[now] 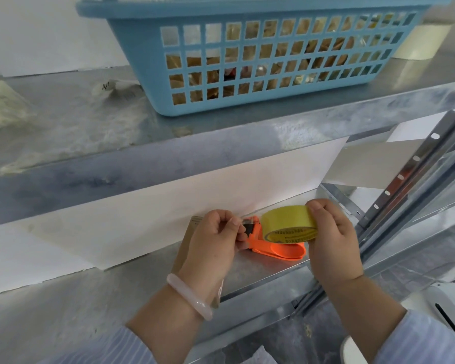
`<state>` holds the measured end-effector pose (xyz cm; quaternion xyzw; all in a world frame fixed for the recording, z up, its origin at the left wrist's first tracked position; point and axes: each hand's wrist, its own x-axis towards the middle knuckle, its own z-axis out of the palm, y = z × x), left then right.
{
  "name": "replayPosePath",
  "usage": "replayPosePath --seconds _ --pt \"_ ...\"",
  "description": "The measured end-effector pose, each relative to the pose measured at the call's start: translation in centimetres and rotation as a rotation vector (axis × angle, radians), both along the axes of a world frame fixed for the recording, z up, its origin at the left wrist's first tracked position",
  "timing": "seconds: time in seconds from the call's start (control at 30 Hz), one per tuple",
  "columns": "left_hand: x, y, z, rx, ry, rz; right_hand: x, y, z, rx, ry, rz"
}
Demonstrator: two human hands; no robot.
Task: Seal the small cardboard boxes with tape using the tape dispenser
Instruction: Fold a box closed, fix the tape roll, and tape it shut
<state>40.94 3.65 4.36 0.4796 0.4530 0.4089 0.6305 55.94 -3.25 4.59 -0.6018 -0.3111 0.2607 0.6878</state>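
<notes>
Left hand [216,240] pinched what appeared to be the tape end at the cutter of the glossy orange plastic tape dispenser [279,249]; right hand [331,237] gripped its yellow tape roll [286,222] above the galvanised metal shelf [260,269]. The matte brown small cardboard box [183,254], mostly hidden beneath the left hand, showed no tape; sealing apparently remained.

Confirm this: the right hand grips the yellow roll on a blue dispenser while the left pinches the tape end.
Wrong on one point: the dispenser is orange, not blue, as the head view shows. Otherwise right: the right hand grips the yellow roll on it while the left hand pinches the tape end.
</notes>
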Motion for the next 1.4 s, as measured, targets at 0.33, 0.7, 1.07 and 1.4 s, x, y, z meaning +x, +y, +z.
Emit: replayPosePath --seconds 0.33,0.7,1.07,1.4 --pt "-1.0 -0.2 -0.1 0.056 0.004 -0.057 2.1 0.2 -1.0 -0.262 -0.145 -0.172" --pt "-1.9 -0.6 0.2 0.183 0.086 -0.135 1.5 1.7 0.8 0.178 0.976 -0.049" --pt "-2.3 -0.7 0.5 0.38 0.299 -0.244 1.5 1.8 -0.6 0.092 1.073 -0.021" --pt "-2.2 0.4 1.4 0.799 0.359 -0.172 0.0 1.3 -1.2 -0.016 1.109 0.05"
